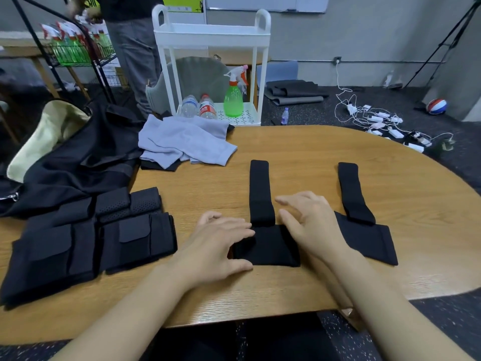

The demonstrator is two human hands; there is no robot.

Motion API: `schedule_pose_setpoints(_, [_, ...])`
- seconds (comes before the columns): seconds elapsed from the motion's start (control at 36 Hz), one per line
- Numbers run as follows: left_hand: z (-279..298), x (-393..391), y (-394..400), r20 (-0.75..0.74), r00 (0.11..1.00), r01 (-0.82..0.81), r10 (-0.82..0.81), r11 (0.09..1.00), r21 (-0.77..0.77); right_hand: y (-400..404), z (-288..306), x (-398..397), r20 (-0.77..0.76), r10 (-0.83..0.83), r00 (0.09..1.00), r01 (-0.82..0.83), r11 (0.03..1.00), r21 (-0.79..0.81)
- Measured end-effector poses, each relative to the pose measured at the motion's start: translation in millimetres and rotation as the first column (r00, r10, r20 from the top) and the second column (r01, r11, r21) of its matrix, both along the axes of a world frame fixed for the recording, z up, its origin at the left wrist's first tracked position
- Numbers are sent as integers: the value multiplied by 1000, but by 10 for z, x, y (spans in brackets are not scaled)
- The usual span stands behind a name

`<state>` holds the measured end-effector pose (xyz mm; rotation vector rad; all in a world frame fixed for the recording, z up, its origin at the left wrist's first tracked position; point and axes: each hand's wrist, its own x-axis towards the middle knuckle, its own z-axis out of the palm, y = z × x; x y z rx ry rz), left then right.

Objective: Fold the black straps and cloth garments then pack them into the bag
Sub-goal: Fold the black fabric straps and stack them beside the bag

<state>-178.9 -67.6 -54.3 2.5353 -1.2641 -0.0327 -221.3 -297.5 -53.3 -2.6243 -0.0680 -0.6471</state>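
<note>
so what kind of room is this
Probably an office or lab set up for recording: a wooden table, a tripod by the wall, and chargers and cables strewn on the carpet.

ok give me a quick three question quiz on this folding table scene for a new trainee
1. True or false: both hands rest on the same black strap piece.
2. Which lies farthest from the person on the table? A) the grey cloth B) the folded black stack C) the second strap piece
3. Fill in: the open black bag lies at the table's ____ side.

Key
1. True: the left hand and right hand press its two sides.
2. A
3. Left
</note>
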Motion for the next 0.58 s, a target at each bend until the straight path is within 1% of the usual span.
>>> schedule_pose_setpoints(0.06, [39,36,-14,-1,1000,24,-24,999,47,34,-28,-102,-22,33,999,-33,999,7])
schedule_pose_setpoints(0.11, [63,59,-43,13,999,50,-51,996,74,58,-45,-178,-95,80,992,-80,997,2])
schedule_pose_setpoints(0.17, [84,76,-88,63,994,85,-92,991,100,73,-67,-222,-165,113,980,-117,993,-15])
schedule_pose_setpoints(0.25, [111,83,-157,146,979,111,-139,976,185,79,-117,-262,-264,104,959,-116,993,-33])
schedule_pose_setpoints(0.39, [88,113,-162,173,973,113,-152,970,216,89,-171,-317,-311,78,947,-94,995,-36])
schedule_pose_setpoints(0.44, [63,124,-138,155,975,125,-157,972,197,97,-179,-337,-321,71,944,-89,995,-43])
schedule_pose_setpoints(0.5, [22,126,-115,128,983,114,-133,983,146,105,-184,-367,-331,67,941,-82,996,-32])
schedule_pose_setpoints(0.58, [-34,109,-86,64,996,66,-66,998,13,115,-179,-430,-335,83,939,-82,997,17])
